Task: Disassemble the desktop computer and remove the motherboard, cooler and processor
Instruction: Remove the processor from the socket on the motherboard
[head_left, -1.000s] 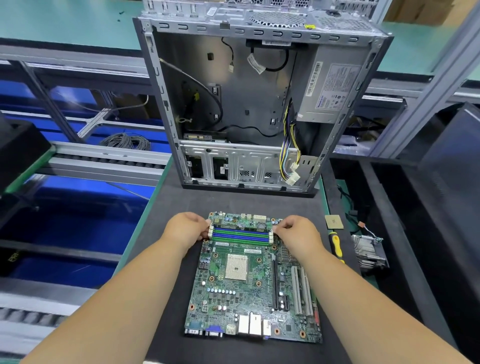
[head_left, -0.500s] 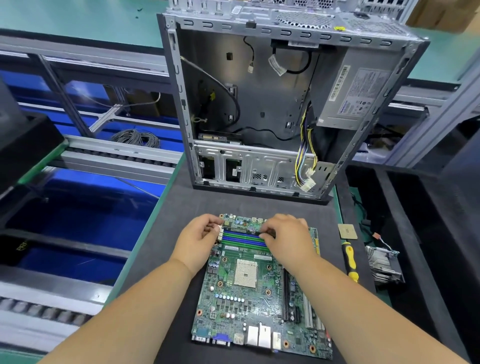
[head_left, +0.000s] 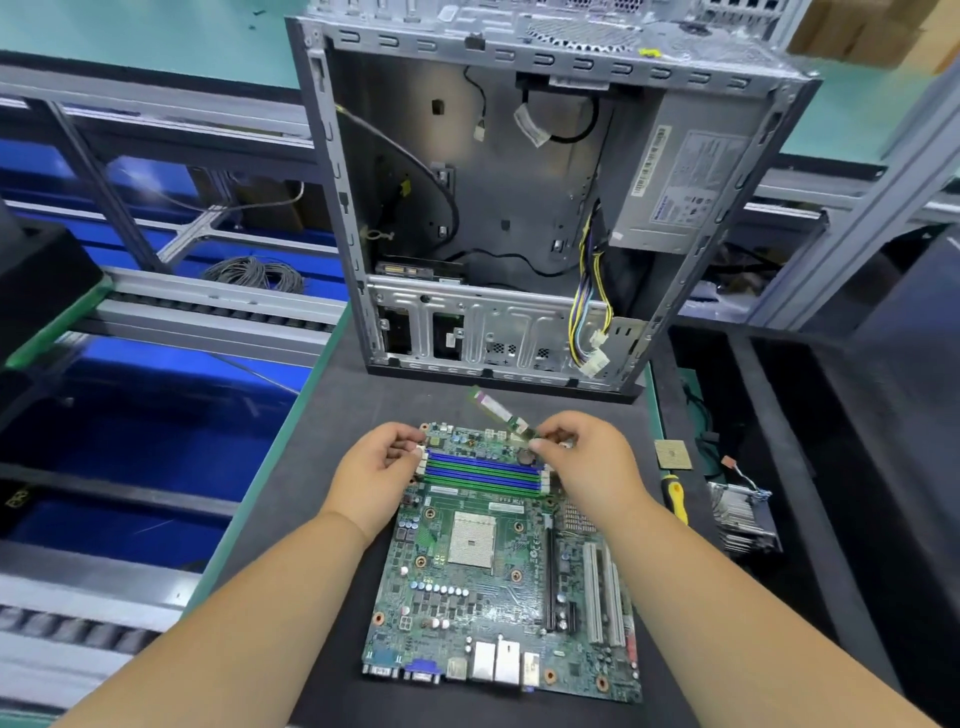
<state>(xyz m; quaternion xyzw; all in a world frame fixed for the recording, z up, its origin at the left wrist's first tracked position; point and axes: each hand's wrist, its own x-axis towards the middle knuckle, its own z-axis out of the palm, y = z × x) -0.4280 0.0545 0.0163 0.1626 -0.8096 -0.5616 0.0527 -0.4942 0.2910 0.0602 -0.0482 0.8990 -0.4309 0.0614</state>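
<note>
Green motherboard (head_left: 498, 566) is laid flat on the dark mat (head_left: 311, 441), just before the opened case (head_left: 545, 208). A memory stick (head_left: 498, 413) is pinched, tilted, in the right hand (head_left: 587, 462) above the slots. The left hand (head_left: 379, 467) is curled at the slot latches (head_left: 420, 460). The processor (head_left: 671, 454) and cooler (head_left: 740, 517) are set aside to the right.

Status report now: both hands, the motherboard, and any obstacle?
Right hand pinches memory stick, lifted clear of its slot. Left hand touches slot latch at motherboard edge. Processor and cooler already out, aside. No obstacle.
</note>
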